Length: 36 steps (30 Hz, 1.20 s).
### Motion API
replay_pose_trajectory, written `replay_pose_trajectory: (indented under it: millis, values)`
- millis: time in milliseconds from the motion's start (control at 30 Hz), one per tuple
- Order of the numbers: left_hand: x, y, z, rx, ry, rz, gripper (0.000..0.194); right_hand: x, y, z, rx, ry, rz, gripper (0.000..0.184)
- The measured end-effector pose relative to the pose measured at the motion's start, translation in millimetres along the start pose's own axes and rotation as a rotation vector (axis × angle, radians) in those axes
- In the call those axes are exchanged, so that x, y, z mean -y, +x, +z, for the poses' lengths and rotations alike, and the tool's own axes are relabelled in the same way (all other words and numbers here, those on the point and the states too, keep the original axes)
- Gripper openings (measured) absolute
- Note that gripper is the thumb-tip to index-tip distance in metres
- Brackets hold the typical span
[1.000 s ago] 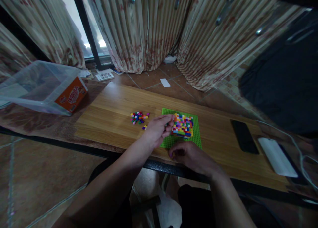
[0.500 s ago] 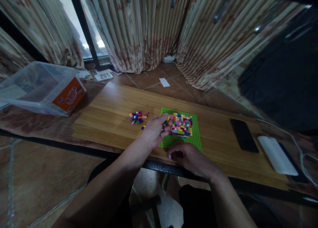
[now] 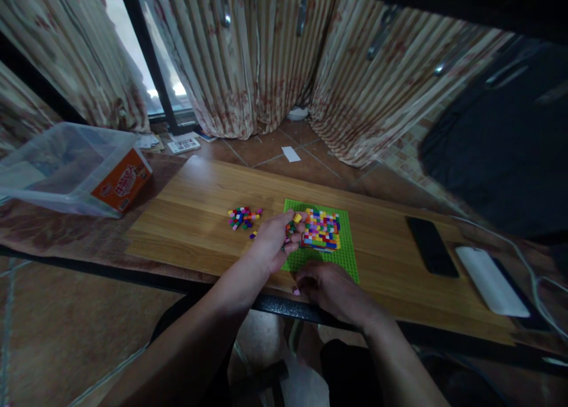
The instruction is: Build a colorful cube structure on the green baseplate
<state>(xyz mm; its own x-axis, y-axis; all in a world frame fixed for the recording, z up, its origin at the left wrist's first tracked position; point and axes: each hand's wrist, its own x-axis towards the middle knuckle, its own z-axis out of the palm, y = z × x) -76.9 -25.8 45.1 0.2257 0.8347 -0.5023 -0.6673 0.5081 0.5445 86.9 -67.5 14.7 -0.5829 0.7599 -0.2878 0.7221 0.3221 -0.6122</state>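
Observation:
My left hand [image 3: 275,238] is cupped over the left side of a green studded baseplate [image 3: 350,247]. Several small toy bricks [image 3: 290,229] lie in its curled fingers, with a yellow brick [image 3: 297,217] by the thumb and index finger. On the baseplate, just right of these fingers, stands a block of stacked multicoloured bricks [image 3: 323,228]. My right hand [image 3: 326,286] is bent over the baseplate's front edge, its fingers partly hidden. At its fingertips shows a pink brick [image 3: 296,291], pinched near the table's front edge.
A pile of loose bricks [image 3: 242,216] lies left of the baseplate on the wooden board [image 3: 186,217]. A clear plastic bin [image 3: 66,182] with an orange label stands far left. On the right are a black phone [image 3: 431,246], a white device [image 3: 491,280] and a white cable [image 3: 536,265].
My left hand has tilted its fingers, so more of the bricks inside show. My right hand has shifted slightly toward the table's front edge with the pink brick. The camera view has moved slightly.

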Motion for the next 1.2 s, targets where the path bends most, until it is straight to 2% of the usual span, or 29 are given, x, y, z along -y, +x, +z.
replay_pose_trajectory:
  millis: [133, 267, 400, 567, 700, 833, 967, 1033, 1100, 1200]
  values:
    - [-1, 0, -0.8, 0.027, -0.031, -0.003, 0.019, 3, -2, -2, 0.030, 0.080, -0.021, 0.019]
    - [0, 1, -2.8, 0.077, -0.044, -0.017, 0.012, 5, 1, 1, 0.058, 0.040, -0.056, 0.020]
    - [1, 1, -3.5, 0.111, -0.032, -0.002, 0.005, 9, 4, 4, 0.023, 0.000, -0.066, 0.022]
    - [0, 0, -4.1, 0.081, -0.015, 0.006, 0.007, 11, 2, 0, -0.052, 0.084, -0.073, 0.019]
    - [3, 3, -7.0, 0.078, -0.001, 0.033, 0.007, 6, -3, -12, -0.227, 0.173, -0.070, 0.010]
    - [4, 5, -7.9, 0.066, 0.013, 0.049, 0.009, -10, -9, -27, -0.482, 0.325, -0.030, 0.013]
    - [3, 3, -5.4, 0.031, 0.021, 0.034, 0.014, -30, -10, -39, -0.834, 0.513, 0.132, 0.026]
    - [3, 2, -4.4, 0.018, 0.024, 0.033, 0.014, -39, -9, -43, -0.959, 0.563, 0.223, 0.031]
    - [3, 3, -4.3, 0.009, 0.030, 0.037, 0.013, -45, -7, -45, -0.990, 0.571, 0.288, 0.036]
    - [5, 4, -5.2, 0.011, 0.046, 0.042, 0.012, -53, -1, -44, -0.947, 0.552, 0.329, 0.038]
